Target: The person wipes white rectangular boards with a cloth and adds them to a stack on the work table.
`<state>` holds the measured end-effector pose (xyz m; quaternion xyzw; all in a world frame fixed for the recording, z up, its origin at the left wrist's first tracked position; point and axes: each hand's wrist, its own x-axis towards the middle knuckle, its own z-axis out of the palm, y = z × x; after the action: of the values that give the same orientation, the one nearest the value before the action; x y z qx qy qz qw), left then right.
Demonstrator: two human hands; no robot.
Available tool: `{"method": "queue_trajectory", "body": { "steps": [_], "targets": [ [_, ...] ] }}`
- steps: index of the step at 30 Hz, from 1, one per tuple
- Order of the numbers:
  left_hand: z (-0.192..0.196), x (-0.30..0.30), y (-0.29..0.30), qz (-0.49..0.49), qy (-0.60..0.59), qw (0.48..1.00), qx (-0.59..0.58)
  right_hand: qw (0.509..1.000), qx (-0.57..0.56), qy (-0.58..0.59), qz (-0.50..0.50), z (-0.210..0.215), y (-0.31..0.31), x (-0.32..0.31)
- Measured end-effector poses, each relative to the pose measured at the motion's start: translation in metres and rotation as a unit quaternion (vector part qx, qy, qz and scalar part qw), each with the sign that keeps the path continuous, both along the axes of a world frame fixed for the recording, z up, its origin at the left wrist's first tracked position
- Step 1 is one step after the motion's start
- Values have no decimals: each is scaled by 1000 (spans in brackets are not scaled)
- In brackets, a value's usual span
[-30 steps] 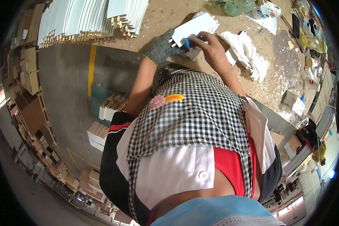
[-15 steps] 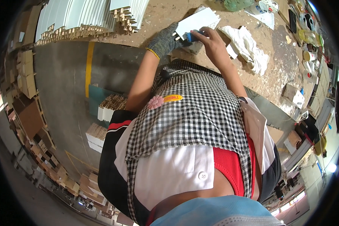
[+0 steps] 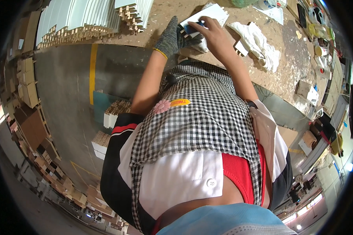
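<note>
A white wooden board (image 3: 208,15) with dowel pins at its ends lies tilted on a plastic-wrapped support (image 3: 203,46) near the bench's front edge. My right hand (image 3: 216,36), bare, is closed on a small blue block (image 3: 196,27) and presses it on the board's near left end. The block's exact kind cannot be made out. My left hand (image 3: 169,39), in a grey knit glove with a yellow cuff, is beside that end. Its fingers stretch away from me, apart from the board's top, and part of the glove is hidden under the board.
Stacked white boards with dowel ends (image 3: 82,23) fill the bench's far left. Right of my right hand lie a crumpled white cloth (image 3: 259,47) and a small white piece (image 3: 241,48). Cups and bottles (image 3: 321,51) crowd the right side. More board stacks (image 3: 115,113) stand on the floor at left.
My left hand has loosened from the board's left end and its fingers have straightened. My right hand has shifted slightly left and nearer with the blue block along the board.
</note>
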<state>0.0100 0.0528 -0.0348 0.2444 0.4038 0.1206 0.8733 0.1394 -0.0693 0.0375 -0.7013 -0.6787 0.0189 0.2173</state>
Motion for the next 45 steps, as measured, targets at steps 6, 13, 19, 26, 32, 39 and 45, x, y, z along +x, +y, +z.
{"method": "queue_trajectory", "body": {
  "steps": [6,13,19,26,32,39,45],
  "targets": [
    [-8,-3,-1,-6,8,1000,18,999,-26,-45,12,-8,2,-1],
    [-2,-29,-1,-7,-78,995,-64,978,-91,178,-54,-2,-76,17],
    [-2,-46,0,-59,-110,985,-119,858,-78,317,-397,-78,-151,183],
    [11,-54,-13,-246,-43,912,325,819,10,45,-571,-119,-194,333],
    [23,-80,-32,-11,-230,967,-109,897,-216,126,-364,-49,-190,133],
    [34,-54,-32,-224,27,897,381,890,-238,74,-383,-17,-206,101],
    [7,-40,-29,-95,-75,965,233,966,-64,157,-193,52,-43,46]
  ]
}}
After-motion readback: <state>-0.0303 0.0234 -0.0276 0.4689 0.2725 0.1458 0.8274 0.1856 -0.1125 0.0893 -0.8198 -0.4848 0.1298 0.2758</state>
